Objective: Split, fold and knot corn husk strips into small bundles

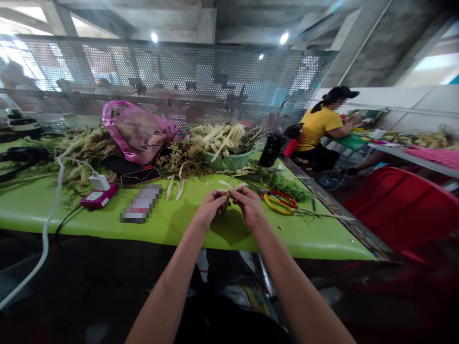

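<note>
My left hand (pixel 210 208) and my right hand (pixel 248 206) meet above the green table (pixel 179 224), fingers pinched together on a pale strip of dried leaf (pixel 229 185) that sticks up between them. Just right of my right hand lie scissors with red handles (pixel 283 196) and yellow-handled pliers (pixel 278 206). Behind my hands a green basket (pixel 229 161) is heaped with pale leaf strips.
A pink plastic bag (pixel 136 131) and piles of dried leaves (pixel 79 148) cover the far left. A pink power bank (pixel 98 197) with a white cable, a phone (pixel 140 176) and a black bottle (pixel 270 149) lie around. A person in yellow (pixel 319 129) sits at right, beside a red chair (pixel 401 205).
</note>
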Tool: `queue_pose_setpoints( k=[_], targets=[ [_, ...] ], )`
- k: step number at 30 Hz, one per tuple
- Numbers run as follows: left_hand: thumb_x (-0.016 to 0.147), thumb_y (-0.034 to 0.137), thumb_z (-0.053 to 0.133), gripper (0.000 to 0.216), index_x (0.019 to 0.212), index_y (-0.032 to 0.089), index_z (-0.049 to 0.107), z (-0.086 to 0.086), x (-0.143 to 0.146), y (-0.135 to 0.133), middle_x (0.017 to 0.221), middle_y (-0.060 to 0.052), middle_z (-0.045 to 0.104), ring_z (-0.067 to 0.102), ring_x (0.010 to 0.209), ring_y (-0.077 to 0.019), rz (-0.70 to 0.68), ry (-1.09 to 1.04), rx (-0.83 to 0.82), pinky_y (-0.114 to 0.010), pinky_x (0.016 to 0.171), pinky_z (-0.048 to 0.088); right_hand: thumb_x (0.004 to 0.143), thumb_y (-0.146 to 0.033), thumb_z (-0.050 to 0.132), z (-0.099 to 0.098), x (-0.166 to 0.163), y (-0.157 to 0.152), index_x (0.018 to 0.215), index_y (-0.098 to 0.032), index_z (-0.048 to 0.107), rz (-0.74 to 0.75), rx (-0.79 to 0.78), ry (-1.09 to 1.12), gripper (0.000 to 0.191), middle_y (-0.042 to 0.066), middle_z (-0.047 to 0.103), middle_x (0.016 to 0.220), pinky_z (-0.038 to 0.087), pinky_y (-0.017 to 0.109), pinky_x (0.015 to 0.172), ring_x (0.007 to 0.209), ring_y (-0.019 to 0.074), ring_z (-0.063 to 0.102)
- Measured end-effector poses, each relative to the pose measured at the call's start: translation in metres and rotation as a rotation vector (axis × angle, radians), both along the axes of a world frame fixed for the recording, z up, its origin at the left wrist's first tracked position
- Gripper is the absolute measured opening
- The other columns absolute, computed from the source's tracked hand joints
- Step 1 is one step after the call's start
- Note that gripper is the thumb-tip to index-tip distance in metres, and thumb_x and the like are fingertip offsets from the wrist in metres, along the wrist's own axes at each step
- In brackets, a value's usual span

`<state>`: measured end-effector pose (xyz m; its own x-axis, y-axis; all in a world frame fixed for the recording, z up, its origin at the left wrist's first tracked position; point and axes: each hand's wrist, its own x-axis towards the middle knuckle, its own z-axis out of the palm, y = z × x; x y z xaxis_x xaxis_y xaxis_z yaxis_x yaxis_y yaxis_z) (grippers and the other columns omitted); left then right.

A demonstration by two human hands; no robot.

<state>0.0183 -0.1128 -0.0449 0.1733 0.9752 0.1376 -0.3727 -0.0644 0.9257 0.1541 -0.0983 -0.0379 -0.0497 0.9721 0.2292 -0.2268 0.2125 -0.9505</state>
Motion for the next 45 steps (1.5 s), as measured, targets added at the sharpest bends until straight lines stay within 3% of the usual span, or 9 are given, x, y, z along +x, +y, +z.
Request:
queue_pose_setpoints(
  k=[9, 12, 16, 18, 25, 32, 35, 39, 45],
  targets=[
    [0.069, 0.029, 0.069, 0.021, 0.073, 0.015, 0.053, -0.004, 0.001, 0.005, 0.065, 0.002, 0.055, 0.051, 0.062, -0.0090, 0.000, 0.039, 0.034, -0.022, 0.062, 0.037, 0.060, -0.039, 0.079, -0.003, 0.000, 0.002, 0.069, -0.019, 0.066, -0.038, -0.012, 0.012, 0.027, -0.002, 0.057, 0.062, 0.037, 0.026, 0.053, 0.054, 0.0105, 0.046],
    [0.072, 0.022, 0.063, 0.016, 0.067, 0.017, 0.048, -0.005, 0.002, 0.005, 0.061, 0.003, 0.050, 0.046, 0.060, -0.0096, 0.067, 0.247, 0.160, -0.023, 0.060, 0.034, 0.059, -0.039, 0.080, -0.003, -0.002, 0.002, 0.070, -0.019, 0.066, -0.076, 0.013, 0.010, 0.027, -0.001, 0.060, 0.065, 0.038, 0.026, 0.056, 0.057, 0.0113, 0.048],
    [0.074, 0.018, 0.060, 0.016, 0.066, 0.019, 0.046, -0.006, 0.005, 0.001, 0.061, 0.004, 0.045, 0.041, 0.059, -0.0105, 0.301, 0.604, 0.283, -0.025, 0.060, 0.030, 0.061, -0.040, 0.079, -0.002, -0.004, 0.001, 0.069, -0.019, 0.067, -0.111, 0.035, -0.011, 0.026, -0.001, 0.061, 0.067, 0.040, 0.028, 0.061, 0.061, 0.0128, 0.051],
    [0.076, 0.019, 0.060, 0.014, 0.067, 0.019, 0.048, -0.006, 0.006, -0.001, 0.063, 0.003, 0.047, 0.043, 0.061, -0.0115, 0.339, 0.642, 0.289, -0.026, 0.063, 0.032, 0.062, -0.040, 0.079, -0.001, -0.004, 0.001, 0.069, -0.019, 0.067, -0.116, 0.045, -0.031, 0.025, -0.001, 0.061, 0.066, 0.041, 0.028, 0.063, 0.062, 0.0133, 0.052],
    [0.075, 0.032, 0.066, 0.028, 0.097, 0.017, 0.058, -0.003, 0.002, 0.004, 0.093, -0.005, 0.063, 0.058, 0.083, -0.0142, 0.051, -0.033, 0.063, -0.027, 0.076, 0.045, 0.069, -0.040, 0.073, 0.005, -0.005, -0.005, 0.068, -0.018, 0.068, -0.059, 0.078, -0.140, 0.022, 0.000, 0.062, 0.064, 0.042, 0.028, 0.061, 0.060, 0.0132, 0.051],
    [0.069, 0.029, 0.073, 0.028, 0.091, 0.015, 0.063, -0.004, -0.003, 0.008, 0.076, -0.002, 0.064, 0.060, 0.065, -0.0095, 0.110, -0.203, -0.149, -0.023, 0.066, 0.048, 0.072, -0.036, 0.070, 0.002, 0.001, -0.005, 0.087, -0.022, 0.068, -0.082, 0.049, -0.030, 0.021, 0.002, 0.065, 0.081, 0.047, 0.028, 0.065, 0.074, 0.0162, 0.059],
    [0.068, 0.029, 0.074, 0.028, 0.088, 0.015, 0.061, -0.005, -0.004, 0.008, 0.075, -0.001, 0.064, 0.060, 0.060, -0.0085, 0.104, -0.263, -0.184, -0.021, 0.060, 0.047, 0.068, -0.030, 0.072, 0.000, 0.002, -0.004, 0.087, -0.021, 0.068, -0.102, 0.111, -0.136, 0.021, 0.002, 0.066, 0.079, 0.048, 0.031, 0.069, 0.074, 0.0170, 0.060],
    [0.065, 0.028, 0.076, 0.028, 0.083, 0.015, 0.059, -0.004, -0.005, 0.008, 0.071, 0.001, 0.062, 0.057, 0.056, -0.0063, 0.114, -0.311, -0.171, -0.018, 0.057, 0.046, 0.068, -0.029, 0.074, -0.002, 0.001, -0.005, 0.091, -0.022, 0.066, -0.055, 0.182, -0.253, 0.025, 0.003, 0.067, 0.083, 0.049, 0.034, 0.074, 0.077, 0.0190, 0.061],
    [0.066, 0.031, 0.074, 0.026, 0.077, 0.015, 0.056, -0.002, -0.005, 0.008, 0.065, 0.003, 0.057, 0.054, 0.055, -0.0062, 0.119, -0.235, -0.052, -0.019, 0.057, 0.044, 0.069, -0.036, 0.075, -0.001, -0.005, -0.010, 0.095, -0.022, 0.064, 0.050, 0.136, -0.246, 0.031, 0.003, 0.067, 0.084, 0.049, 0.034, 0.073, 0.077, 0.0191, 0.062]
  ],
)
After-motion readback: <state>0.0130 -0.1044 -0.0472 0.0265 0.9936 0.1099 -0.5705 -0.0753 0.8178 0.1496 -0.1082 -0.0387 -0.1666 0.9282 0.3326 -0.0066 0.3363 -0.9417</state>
